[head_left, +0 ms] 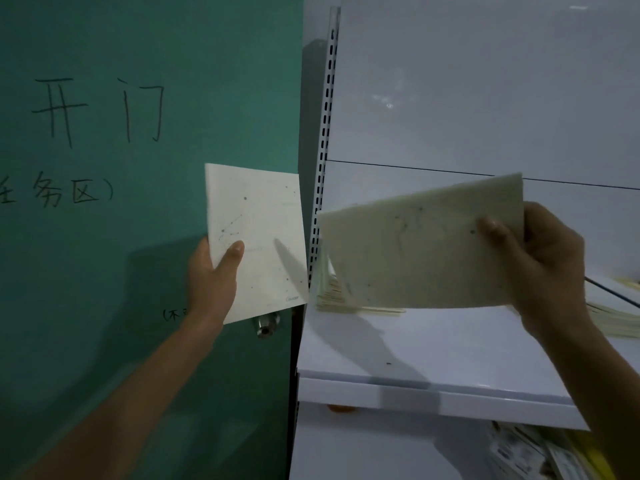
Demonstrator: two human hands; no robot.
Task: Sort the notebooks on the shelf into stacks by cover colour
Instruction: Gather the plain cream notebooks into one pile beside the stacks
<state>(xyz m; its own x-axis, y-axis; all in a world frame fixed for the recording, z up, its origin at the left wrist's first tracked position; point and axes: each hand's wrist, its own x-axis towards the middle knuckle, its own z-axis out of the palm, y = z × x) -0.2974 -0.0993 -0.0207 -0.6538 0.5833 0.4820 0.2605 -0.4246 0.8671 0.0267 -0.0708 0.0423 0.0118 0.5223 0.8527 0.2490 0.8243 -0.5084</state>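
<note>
Holding a notebook in each hand, you appear to be comparing two covers before stacking them. The cream notebook point(415, 251) hangs tilted in the air over the left part of the white shelf point(398, 348). The white notebook point(256, 237), printed with faint dots and lines, stands upright further left, in front of the green door point(104, 237).

To do this step well, judge each tint against a stack rather than against the other hand, because the light is dim and the two covers differ only slightly. The cream one seems to match the pale yellow stack point(332, 292) lying at the far left of the shelf, just behind it. Lower it flat and square its edges. A second stack point(616, 317) lies at the right, partly hidden by your wrist.

Your right hand point(547, 261) pinches the cream notebook's right edge, thumb point(498, 233) on the near face, fingers curled behind. Your left hand point(214, 271) grips the white notebook's lower left corner, thumb point(232, 254) across the cover, fingers hidden behind. A metal knob point(266, 323) shows just below that notebook.
</note>
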